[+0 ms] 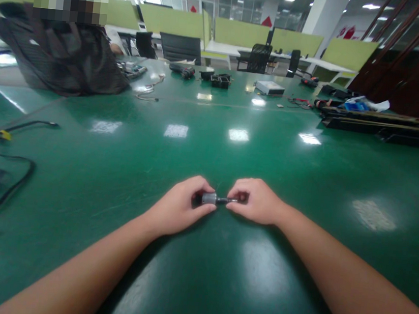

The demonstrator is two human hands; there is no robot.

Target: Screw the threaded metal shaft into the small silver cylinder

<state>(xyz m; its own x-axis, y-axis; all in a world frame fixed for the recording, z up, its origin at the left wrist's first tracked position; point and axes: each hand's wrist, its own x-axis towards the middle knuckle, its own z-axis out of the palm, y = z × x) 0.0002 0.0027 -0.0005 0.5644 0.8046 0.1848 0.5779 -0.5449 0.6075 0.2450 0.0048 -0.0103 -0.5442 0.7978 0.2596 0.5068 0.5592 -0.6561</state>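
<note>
A small cylindrical metal device [209, 198] with a thin dark shaft pointing right lies level, low over the green table [157, 157]. My left hand [186, 203] has its thumb and fingers closed around the silver body, whose left end is partly hidden. The tip of the shaft [222, 200] is pinched between the thumb and fingers of my right hand [253, 200]. A short stretch of shaft shows between the two hands.
Black cables [27, 159] run along the left edge. A dark bag [74, 55] stands at the back left. Electronic parts and a silver box [270, 88] line the far side. Long black strips [386, 125] lie at the back right.
</note>
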